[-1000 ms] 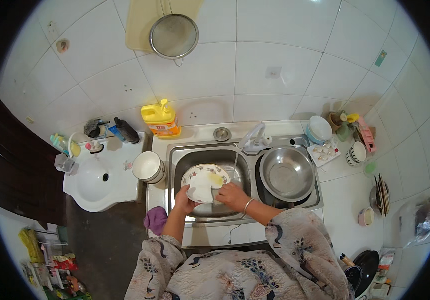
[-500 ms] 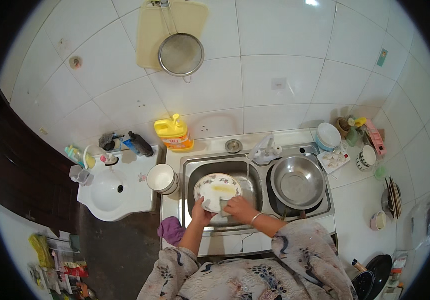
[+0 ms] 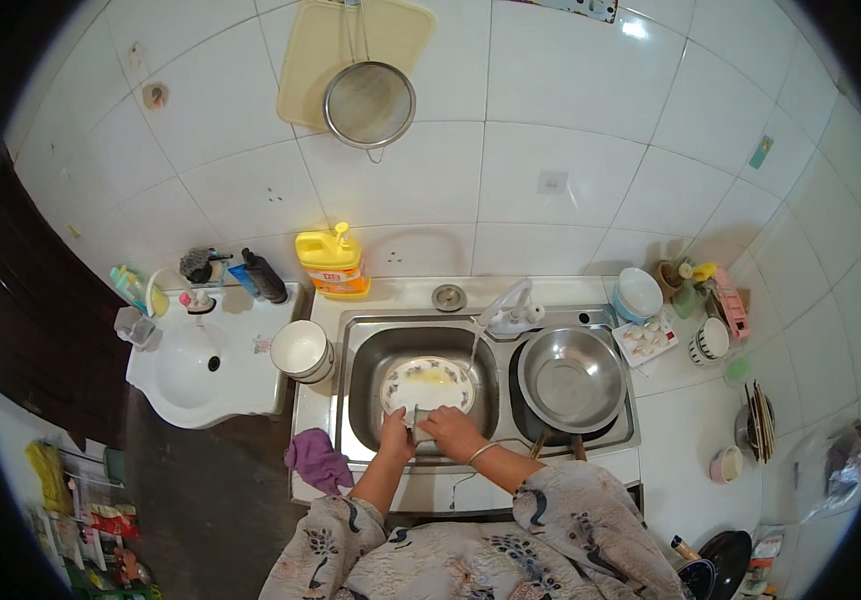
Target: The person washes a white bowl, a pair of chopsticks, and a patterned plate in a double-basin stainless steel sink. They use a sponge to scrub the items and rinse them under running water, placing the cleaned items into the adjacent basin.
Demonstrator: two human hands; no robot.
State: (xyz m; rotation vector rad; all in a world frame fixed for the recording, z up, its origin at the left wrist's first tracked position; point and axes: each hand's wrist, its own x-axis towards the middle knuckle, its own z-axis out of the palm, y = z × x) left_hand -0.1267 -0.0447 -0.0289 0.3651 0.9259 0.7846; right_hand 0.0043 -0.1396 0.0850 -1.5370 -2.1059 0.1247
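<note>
A white oval plate (image 3: 431, 378) with a floral rim and a yellowish smear is tilted over the left sink basin (image 3: 369, 375). My left hand (image 3: 397, 436) is closed on its near left edge, its fingertips partly hidden. Pressed between the fingers of my right hand (image 3: 453, 432) is a grey-green sponge (image 3: 421, 424), against the near rim of the plate. Behind the plate, a thin stream of water runs from the white faucet (image 3: 513, 312) into the basin.
A steel bowl (image 3: 573, 378) covers much of the right basin. White bowls (image 3: 302, 350) stand left of the sink, near a yellow jug (image 3: 334, 262). A purple cloth (image 3: 319, 460) lies at the counter's front left. Bowls and chopsticks (image 3: 759, 420) crowd the right counter.
The whole view has shifted, moving the counter leftward in the picture. My hands have drawn closer together at the plate's near edge, and the sponge has moved toward my left hand.
</note>
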